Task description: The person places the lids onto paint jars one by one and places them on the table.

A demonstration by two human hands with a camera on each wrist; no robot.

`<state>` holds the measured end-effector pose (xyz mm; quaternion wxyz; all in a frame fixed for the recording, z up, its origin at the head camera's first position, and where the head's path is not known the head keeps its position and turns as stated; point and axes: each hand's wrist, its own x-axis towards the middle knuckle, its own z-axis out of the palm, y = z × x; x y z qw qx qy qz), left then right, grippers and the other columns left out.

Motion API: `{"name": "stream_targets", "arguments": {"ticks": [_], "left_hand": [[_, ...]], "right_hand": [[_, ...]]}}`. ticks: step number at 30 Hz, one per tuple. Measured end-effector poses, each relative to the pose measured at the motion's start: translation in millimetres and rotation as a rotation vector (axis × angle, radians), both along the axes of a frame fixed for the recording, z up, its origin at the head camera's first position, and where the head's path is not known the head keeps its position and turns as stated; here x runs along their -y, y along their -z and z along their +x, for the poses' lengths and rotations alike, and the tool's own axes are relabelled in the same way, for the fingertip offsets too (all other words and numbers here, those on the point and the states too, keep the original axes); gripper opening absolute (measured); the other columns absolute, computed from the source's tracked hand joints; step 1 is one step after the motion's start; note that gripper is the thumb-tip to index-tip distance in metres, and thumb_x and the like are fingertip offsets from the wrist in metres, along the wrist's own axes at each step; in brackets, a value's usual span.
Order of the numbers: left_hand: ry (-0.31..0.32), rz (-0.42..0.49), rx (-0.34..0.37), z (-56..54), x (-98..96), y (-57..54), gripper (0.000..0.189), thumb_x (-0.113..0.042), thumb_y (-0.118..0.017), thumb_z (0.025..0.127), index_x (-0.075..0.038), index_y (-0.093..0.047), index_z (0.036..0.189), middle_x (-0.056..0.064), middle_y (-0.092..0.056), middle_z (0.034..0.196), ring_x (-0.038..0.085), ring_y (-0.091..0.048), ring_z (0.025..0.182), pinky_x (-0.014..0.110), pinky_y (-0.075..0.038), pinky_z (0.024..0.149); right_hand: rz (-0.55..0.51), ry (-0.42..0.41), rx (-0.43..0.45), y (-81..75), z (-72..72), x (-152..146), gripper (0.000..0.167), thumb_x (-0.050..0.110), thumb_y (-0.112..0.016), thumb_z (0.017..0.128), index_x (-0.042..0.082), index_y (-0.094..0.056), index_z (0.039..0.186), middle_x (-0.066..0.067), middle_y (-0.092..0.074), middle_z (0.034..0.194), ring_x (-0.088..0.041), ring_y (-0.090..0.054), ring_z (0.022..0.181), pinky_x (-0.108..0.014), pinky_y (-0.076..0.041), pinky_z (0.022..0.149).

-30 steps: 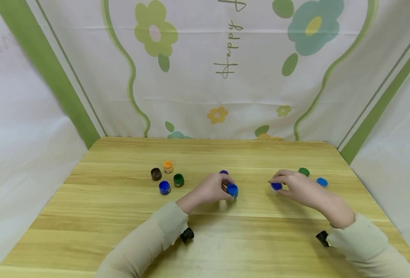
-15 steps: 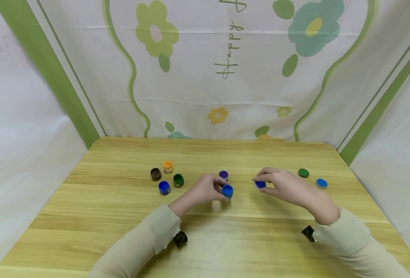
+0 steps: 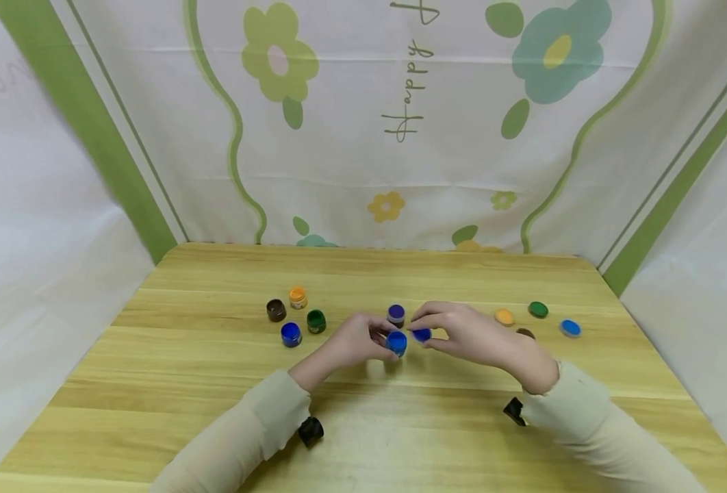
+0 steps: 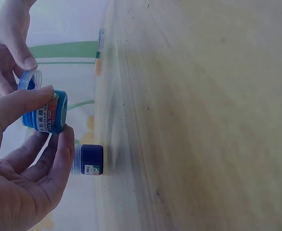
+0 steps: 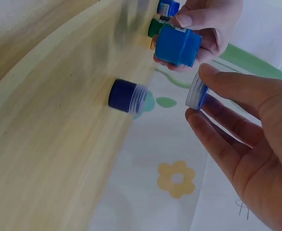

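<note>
My left hand (image 3: 357, 340) holds an uncapped light-blue paint jar (image 3: 396, 344) between thumb and fingers, raised above the table; its label faces the left wrist view. In my right hand (image 3: 465, 331), thumb and fingertips pinch a clear-rimmed lid (image 5: 197, 92) with dark blue inside. The lid is close to the right of the jar, at about the same height. Just behind the held jar stands a purple paint jar (image 5: 126, 96) with its clear lid on.
Open jars of brown (image 3: 276, 310), orange (image 3: 298, 297), green (image 3: 316, 321) and dark blue paint (image 3: 291, 334) stand at left on the wooden table (image 3: 363, 438). Loose lids lie at right: green (image 3: 538, 309), light blue (image 3: 569, 328), orange (image 3: 504, 316) and brown (image 3: 526, 333), partly behind my right wrist.
My right hand has carried the dark blue lid leftward to beside the light-blue jar. My left hand has shifted slightly left with the jar, and the orange and brown lids have come into sight.
</note>
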<state>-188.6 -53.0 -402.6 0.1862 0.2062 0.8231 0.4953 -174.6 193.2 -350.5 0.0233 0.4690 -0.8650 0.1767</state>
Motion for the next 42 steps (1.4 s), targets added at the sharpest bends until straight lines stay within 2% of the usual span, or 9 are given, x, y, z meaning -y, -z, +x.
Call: {"name": "stream_targets", "arguments": {"ticks": [6,13,21,42], "left_hand": [[0.0,0.008,0.007,2.0,1.6,-0.1,0.044,-0.011,-0.088,0.082,-0.002,-0.073,0.123,0.001,-0.071,0.105,0.014,-0.066,0.091,0.031,-0.057,0.081],[0.0,0.024,-0.018,3.0,0.9,0.2,0.041,-0.011,-0.088,0.082,-0.001,-0.074,0.12,0.002,-0.073,0.102,0.012,-0.067,0.089,0.029,-0.056,0.08],[-0.019,-0.01,-0.032,4.4,-3.3,-3.7,0.038,-0.016,-0.089,0.082,-0.006,-0.078,0.117,-0.003,-0.072,0.094,0.01,-0.065,0.084,0.027,-0.055,0.076],[0.002,0.017,-0.058,4.1,-6.4,-2.9,0.032,-0.01,-0.086,0.084,-0.002,-0.078,0.113,0.0,-0.074,0.09,0.01,-0.066,0.079,0.024,-0.056,0.071]], "right_hand": [[-0.038,-0.045,0.028,2.9,-2.6,11,0.036,0.001,-0.083,0.085,0.002,-0.074,0.119,-0.009,-0.067,0.122,-0.026,-0.067,0.111,-0.034,-0.058,0.089],[-0.05,-0.096,0.0,3.0,-3.5,18,0.035,0.002,-0.085,0.082,0.001,-0.075,0.116,-0.009,-0.067,0.118,-0.026,-0.068,0.108,-0.032,-0.058,0.088],[-0.036,-0.1,-0.009,1.4,-3.9,21,0.034,0.003,-0.085,0.084,0.001,-0.075,0.116,-0.01,-0.068,0.119,-0.026,-0.068,0.109,-0.032,-0.057,0.089],[-0.04,-0.089,-0.036,2.4,-3.5,20,0.034,0.004,-0.087,0.081,0.0,-0.076,0.113,-0.008,-0.069,0.114,-0.023,-0.07,0.101,-0.029,-0.058,0.084]]}}
